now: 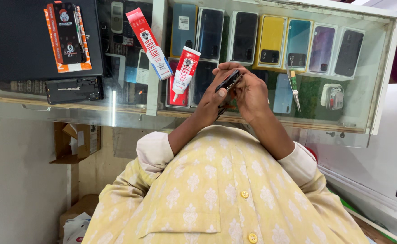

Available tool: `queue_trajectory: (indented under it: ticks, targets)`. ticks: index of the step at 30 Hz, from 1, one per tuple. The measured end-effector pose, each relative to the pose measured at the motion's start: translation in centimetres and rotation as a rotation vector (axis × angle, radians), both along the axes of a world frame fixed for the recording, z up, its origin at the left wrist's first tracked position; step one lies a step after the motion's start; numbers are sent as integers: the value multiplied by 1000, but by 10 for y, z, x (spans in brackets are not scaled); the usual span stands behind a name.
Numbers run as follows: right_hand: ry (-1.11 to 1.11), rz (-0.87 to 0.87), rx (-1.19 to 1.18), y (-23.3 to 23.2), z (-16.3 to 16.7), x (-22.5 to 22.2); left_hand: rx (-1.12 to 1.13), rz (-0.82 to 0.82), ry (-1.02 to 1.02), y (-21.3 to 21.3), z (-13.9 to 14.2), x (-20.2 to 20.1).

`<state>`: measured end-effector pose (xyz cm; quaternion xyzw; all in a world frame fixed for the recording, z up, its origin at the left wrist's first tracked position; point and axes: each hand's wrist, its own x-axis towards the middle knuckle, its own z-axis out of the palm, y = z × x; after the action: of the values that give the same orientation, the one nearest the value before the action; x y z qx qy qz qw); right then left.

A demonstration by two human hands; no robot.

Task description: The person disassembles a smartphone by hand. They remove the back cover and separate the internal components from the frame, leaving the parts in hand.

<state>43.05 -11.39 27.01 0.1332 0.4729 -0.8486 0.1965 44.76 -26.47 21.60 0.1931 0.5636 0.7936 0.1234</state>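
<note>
Both my hands hold a dark phone [228, 81] edge-on above the glass counter [130, 115]. My left hand [212, 97] grips its lower side with thumb and fingers. My right hand [249, 90] wraps over it from the right, fingers pressing along its edge. A red and white glue tube [184, 72] lies on the glass just left of my hands, with its red and white box [148, 43] further left. A small screwdriver [293, 88] with a green and yellow handle rests to the right of my hands.
A black laptop [22, 38] sits at the counter's left with a phone case in orange packaging [67, 36] on it. A bare phone frame [74, 89] lies below it. Boxed phones [271, 40] fill the display under the glass. Cardboard boxes [76, 140] stand on the floor.
</note>
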Motion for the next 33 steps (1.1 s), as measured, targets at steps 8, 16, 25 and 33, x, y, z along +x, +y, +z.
queue_trajectory:
  ticks: [8,16,25,33]
  targets:
    - [62,32,1,1,-3,-4,-51,5,70,-3,7,-2]
    - [23,23,24,2,-3,-5,-29,-15,70,-5,19,-2]
    - [16,23,31,2,1,-7,-75,15,111,-5,15,-5]
    - [31,34,28,1,5,-9,-69,3,94,-7,19,-5]
